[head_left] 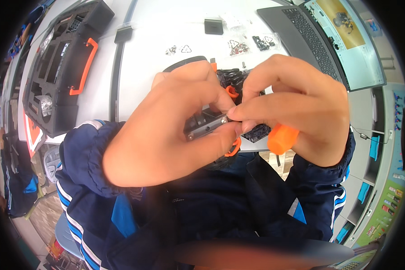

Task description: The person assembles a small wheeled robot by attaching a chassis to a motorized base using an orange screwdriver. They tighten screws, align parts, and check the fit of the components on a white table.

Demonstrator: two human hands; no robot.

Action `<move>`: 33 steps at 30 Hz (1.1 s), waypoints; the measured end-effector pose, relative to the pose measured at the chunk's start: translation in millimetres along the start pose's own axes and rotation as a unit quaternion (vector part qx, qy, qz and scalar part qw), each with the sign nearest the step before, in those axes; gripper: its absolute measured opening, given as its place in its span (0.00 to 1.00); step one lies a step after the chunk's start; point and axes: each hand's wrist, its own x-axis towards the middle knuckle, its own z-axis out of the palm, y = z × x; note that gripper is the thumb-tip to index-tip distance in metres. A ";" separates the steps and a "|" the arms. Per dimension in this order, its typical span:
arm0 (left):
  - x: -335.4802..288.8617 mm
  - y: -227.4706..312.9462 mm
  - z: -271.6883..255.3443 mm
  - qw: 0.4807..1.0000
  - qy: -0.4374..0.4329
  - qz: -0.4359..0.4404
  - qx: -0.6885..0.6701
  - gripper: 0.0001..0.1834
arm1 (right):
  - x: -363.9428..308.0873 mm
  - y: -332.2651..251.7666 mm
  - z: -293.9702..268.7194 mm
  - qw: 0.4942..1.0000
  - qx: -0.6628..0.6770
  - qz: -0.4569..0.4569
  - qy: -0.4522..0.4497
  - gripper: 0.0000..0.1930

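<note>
Tabletop: white (139, 81), seen from above, its near edge just in front of the wearer's dark blue jacket.
Case: black, open, with shaped hollows and an orange carrying handle (86, 67), lying along the tabletop's left edge.
Laptop: dark grey (281, 33), open, at the tabletop's right edge, its lit screen showing a picture of a machine on yellow.
Left hand: reaches in from the left (162, 126); its grip is closed, thumb and fingers grasping a grey bar.
Right hand: reaches in from the right (306, 99); its grip is closed, thumb and fingertip pinched at the bar's right end, an orange handle under the curled lower fingers. Whether the pinch holds something small is hidden.
Cables: a black bundle (231, 76) on the tabletop, just beyond the hands.
Orange handle: stubby (282, 140), poking out below the right hand.
Grey bar: narrow, with round silver screw heads (208, 129), tilted up to the right, between the hands above the tabletop's near edge.
Black square: flat (213, 27), toward the tabletop's far side.
Small bags: clear, one of black pieces (264, 42), one of red and silver bits (239, 48), left of the laptop.
</note>
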 end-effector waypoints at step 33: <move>-7.5 5.1 -19.2 0.975 0.006 -0.192 -0.109 0.07 | 39.6 39.1 2.3 0.881 0.473 -0.011 0.000 0.19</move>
